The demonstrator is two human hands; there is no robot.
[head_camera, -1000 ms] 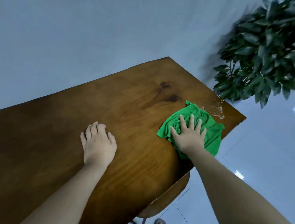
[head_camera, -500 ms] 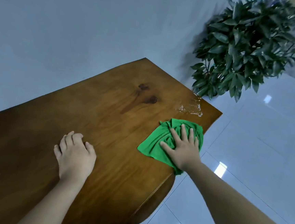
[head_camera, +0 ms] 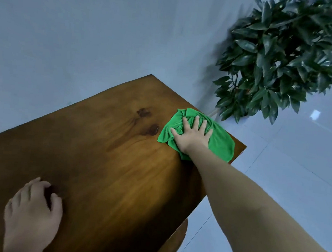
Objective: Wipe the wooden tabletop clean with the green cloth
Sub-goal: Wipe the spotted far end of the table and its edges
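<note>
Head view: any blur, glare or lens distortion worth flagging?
Head view: the leafy green potted plant is smeared by motion blur, worst at upper right. Head view: the glossy white tiled floor carries small bright glare spots. Head view: the left hand near the lower edge looks soft, while the right hand on the crumpled green cloth is fairly sharp. Head view: the brown wooden tabletop darkens toward the bottom.

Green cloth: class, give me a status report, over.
Right hand pressing flat on green cloth, far end. Left hand resting on tabletop. Plant beyond table, not in way.
</note>
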